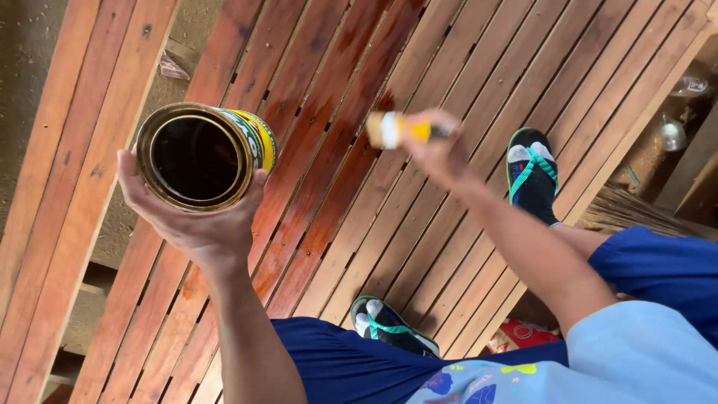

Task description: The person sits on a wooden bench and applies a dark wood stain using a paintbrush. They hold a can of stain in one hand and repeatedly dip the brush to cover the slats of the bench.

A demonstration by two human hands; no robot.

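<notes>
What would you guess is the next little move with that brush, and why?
Probably lower the brush in the right hand onto the pale slat beside the glossy dark slats; it hangs just above the boundary, while the left hand holds the open can.

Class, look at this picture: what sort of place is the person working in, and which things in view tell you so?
Probably an outdoor woodworking spot: a slatted wooden platform over bare dirt ground, an open tin of dark stain, and a brush.

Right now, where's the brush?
Head view, centre: the brush is in the right hand, over the wet slats, right of the can.
</notes>
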